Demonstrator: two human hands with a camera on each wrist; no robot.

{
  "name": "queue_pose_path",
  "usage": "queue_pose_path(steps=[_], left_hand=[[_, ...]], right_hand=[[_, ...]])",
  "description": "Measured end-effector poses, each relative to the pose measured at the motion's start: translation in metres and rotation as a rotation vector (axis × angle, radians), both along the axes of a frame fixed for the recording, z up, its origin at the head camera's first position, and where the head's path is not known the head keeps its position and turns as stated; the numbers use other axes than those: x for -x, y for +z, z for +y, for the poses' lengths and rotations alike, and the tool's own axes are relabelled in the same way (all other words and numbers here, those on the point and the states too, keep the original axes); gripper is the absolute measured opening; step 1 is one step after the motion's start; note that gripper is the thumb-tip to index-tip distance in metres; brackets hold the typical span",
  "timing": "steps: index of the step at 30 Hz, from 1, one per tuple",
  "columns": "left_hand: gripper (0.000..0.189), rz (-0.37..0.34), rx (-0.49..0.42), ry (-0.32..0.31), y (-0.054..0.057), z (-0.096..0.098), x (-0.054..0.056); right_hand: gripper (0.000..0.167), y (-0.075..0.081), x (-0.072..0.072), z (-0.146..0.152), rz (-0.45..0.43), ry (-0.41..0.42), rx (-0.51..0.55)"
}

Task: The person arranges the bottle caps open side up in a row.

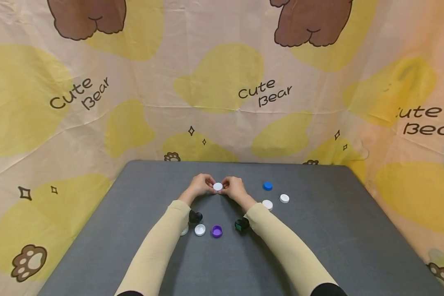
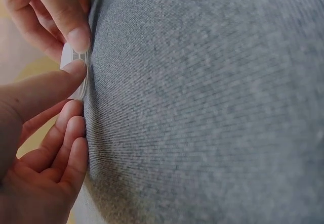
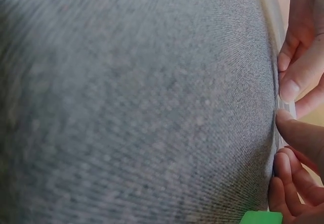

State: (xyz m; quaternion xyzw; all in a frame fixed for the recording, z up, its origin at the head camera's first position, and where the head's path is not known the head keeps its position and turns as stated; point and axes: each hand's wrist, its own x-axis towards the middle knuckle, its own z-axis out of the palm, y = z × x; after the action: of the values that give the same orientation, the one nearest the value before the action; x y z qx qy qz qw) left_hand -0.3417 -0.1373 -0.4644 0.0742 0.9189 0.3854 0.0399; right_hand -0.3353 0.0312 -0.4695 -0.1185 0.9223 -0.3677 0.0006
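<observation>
At the far middle of the grey table, both hands meet around a small round white cap (image 1: pixel 217 186). My left hand (image 1: pixel 201 185) pinches its left side, thumb at the near edge. From the other side my right hand (image 1: pixel 234 187) pinches it in the same way. Seen from the left wrist, the cap (image 2: pixel 66 57) stands low over the cloth, a ridged pale side showing between the two thumbs. In the right wrist view the thumbs nearly meet in front of it, and the fingers hide most of the cap.
A blue cap (image 1: pixel 268 186) and a white cap (image 1: pixel 284 199) lie to the right; another white one (image 1: pixel 267 204) sits beside the right sleeve. Nearer are an upturned white cap (image 1: pixel 200 230), a purple cap (image 1: pixel 217 231) and a white one partly behind the left sleeve (image 1: pixel 159 242). Printed cloth hangs behind.
</observation>
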Motion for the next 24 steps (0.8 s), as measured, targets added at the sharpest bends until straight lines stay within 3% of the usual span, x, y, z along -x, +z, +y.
queue_pose_path(steps=[13, 24], left_hand=[[0.024, 0.047, -0.044, -0.052, 0.011, -0.003, -0.006], [0.022, 0.106, -0.087, -0.064, 0.025, -0.002, -0.021]], right_hand=[[0.025, 0.008, -0.007, 0.003, 0.055, 0.047, 0.058], [0.024, 0.023, -0.022, 0.008, 0.108, 0.056, 0.106]])
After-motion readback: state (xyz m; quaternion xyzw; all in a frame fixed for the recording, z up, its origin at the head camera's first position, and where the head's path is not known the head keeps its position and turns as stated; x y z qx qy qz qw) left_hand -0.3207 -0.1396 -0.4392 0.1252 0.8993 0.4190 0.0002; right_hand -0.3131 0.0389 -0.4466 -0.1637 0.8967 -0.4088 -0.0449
